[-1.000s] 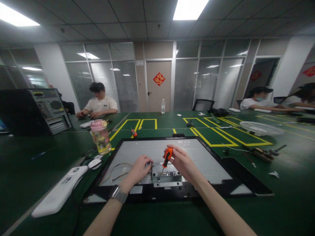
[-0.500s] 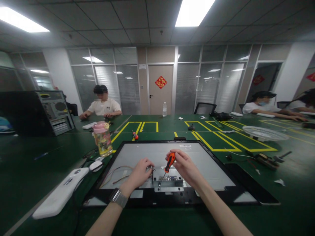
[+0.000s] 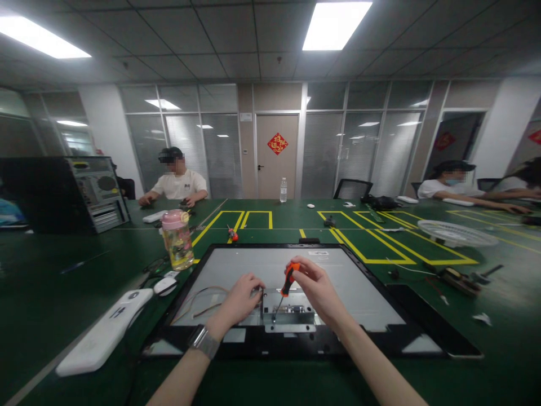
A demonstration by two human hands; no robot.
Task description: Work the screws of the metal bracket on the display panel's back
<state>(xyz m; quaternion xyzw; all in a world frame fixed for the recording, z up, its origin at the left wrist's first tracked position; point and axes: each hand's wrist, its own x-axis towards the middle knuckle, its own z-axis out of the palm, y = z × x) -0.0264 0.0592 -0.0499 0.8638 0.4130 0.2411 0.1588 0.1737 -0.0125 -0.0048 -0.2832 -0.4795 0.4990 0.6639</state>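
A screwdriver point(image 3: 289, 279) with an orange and black handle is held at its top by the fingers of my right hand point(image 3: 319, 285). The screwdriver leans, with its tip down at the lower left of a metal bracket point(image 3: 291, 319) that bears a row of ports. My left hand point(image 3: 242, 298), with a watch on the wrist, has its fingers curled and closed at the bracket's left edge. Its fingertips are partly hidden. Under both hands lies a display panel point(image 3: 342, 273) with a grey back and black frame. Thin wires point(image 3: 207, 308) run over the panel left of my left hand.
A pink-lidded bottle point(image 3: 176, 242) and a white elongated device point(image 3: 105, 332) stand to the left, with a computer case point(image 3: 99, 194) behind. A dark flat slab point(image 3: 435, 321) lies right of the panel. Co-workers point(image 3: 180, 183) sit across the table.
The screwdriver's handle has shifted slightly left and tilts a little differently in my right hand. My left hand stays at the bracket. The whole view has shifted slightly.
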